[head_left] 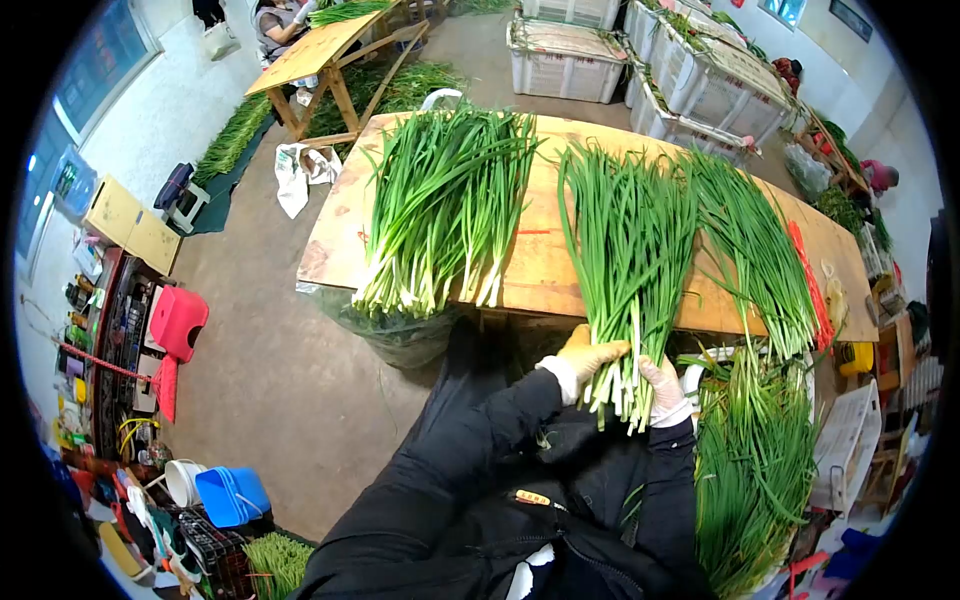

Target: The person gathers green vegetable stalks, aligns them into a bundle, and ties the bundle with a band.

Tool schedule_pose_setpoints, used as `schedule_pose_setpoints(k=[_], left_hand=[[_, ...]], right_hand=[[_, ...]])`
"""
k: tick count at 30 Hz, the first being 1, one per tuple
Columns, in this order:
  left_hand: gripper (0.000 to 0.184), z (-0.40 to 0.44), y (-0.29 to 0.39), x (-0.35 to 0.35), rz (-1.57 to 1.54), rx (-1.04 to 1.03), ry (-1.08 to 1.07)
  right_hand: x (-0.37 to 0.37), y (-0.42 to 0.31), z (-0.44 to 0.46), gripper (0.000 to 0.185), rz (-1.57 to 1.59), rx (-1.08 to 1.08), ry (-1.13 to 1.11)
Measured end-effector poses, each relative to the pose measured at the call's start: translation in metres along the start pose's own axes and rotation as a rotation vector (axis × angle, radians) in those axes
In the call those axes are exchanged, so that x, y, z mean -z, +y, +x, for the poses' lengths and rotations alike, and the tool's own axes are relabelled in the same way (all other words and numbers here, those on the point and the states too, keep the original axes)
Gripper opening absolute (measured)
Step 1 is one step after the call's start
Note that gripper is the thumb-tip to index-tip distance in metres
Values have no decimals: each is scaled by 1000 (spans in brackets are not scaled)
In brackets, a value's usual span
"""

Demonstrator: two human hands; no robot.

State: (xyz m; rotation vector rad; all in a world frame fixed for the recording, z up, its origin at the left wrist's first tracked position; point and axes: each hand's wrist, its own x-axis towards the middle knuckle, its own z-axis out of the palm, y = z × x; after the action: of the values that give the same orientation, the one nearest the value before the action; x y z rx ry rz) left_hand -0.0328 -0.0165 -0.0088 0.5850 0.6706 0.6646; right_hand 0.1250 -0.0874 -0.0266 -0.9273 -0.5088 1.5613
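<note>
Both my gloved hands close around the white stalk ends of a bunch of garlic chives (635,235) at the table's near edge. My left hand (590,352), in a yellowish glove, grips the bunch from the left. On its right side, my right hand (664,385), in a pale glove, presses against the stalks. The green leaves lie away from me on the wooden table (548,262). A larger pile of chives (450,200) rests to the left, and another pile (760,250) lies to the right.
Red ties (812,285) lie at the table's right end. A heap of chives (755,460) stands beside me on the right. Below the table's left part is a plastic-lined container (395,335). White crates (565,62) are stacked behind; a person (280,25) sits at another table (315,55).
</note>
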Motion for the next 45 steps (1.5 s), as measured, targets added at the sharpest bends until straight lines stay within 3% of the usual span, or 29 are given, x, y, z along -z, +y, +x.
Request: schedule_pose_setpoints(k=[1,3,5,7,11,13,15,19,21,23,25,26,27,29,30,31,32,33,34,35,37,39,41,43,44,45], left_hand=[[41,-4,2,4,-84,-40,-125],[30,-11,7,7,-30,49,32],[32,-2,-6,24,-155,185,10],[33,-7,-2,24,-328,300,-67],[37,5,-6,13,169,97,-127],[30,2,6,3,107,175,-26],[27,2,12,9,69,103,-125],[33,8,22,33,-154,192,-286],[41,4,28,36,-248,258,-270],[47,12,21,45,-395,304,-367],[50,14,19,52,-391,343,-454],[50,16,17,54,-389,350,-483],[50,16,17,54,-388,356,-512],[49,16,15,51,-399,342,-440],[48,15,14,48,-408,324,-369],[48,13,15,44,-407,327,-369],[45,8,18,39,-437,320,-326],[42,4,22,32,-464,310,-286],[37,-2,27,22,-496,300,-197],[37,3,21,33,-492,302,-197],[34,12,11,58,-408,363,-409],[30,12,8,59,-355,355,-314],[33,15,6,66,-193,286,-377],[36,13,9,65,-320,319,-379],[38,11,10,63,-452,356,-380],[38,6,14,56,-457,357,-378]], right_hand=[[-20,-10,-5,43,0,-26,-52],[-11,-11,-2,40,41,-113,-147],[-5,-6,0,39,127,-129,-157],[-11,-5,-6,41,226,-159,3],[-5,6,4,52,-195,20,-83],[-22,-14,-4,58,-83,-29,-69],[-10,-30,-2,57,-148,-44,-62],[13,-80,15,57,-395,100,-117],[57,-98,40,64,-609,84,-102],[60,-116,40,70,-940,31,82],[62,-117,39,72,-1676,149,382],[62,-114,36,71,-1788,133,540],[58,-110,31,71,-1787,131,542],[31,-103,11,63,-1625,560,551],[-12,-99,-7,54,-1203,571,451],[-23,-90,-17,49,-1296,392,473],[-17,-68,-14,40,-1224,418,343],[-35,-64,-20,37,-937,154,234],[-60,-62,-21,38,-953,-8,233],[-52,-44,-9,38,-1173,236,106],[-70,-39,4,41,-1539,277,126],[-65,-30,25,41,-1525,288,76],[-57,-26,38,36,-1438,241,37],[-59,-39,26,33,-1309,205,76],[-56,-43,21,27,-993,-52,52],[-52,-45,14,24,-868,-117,33]])
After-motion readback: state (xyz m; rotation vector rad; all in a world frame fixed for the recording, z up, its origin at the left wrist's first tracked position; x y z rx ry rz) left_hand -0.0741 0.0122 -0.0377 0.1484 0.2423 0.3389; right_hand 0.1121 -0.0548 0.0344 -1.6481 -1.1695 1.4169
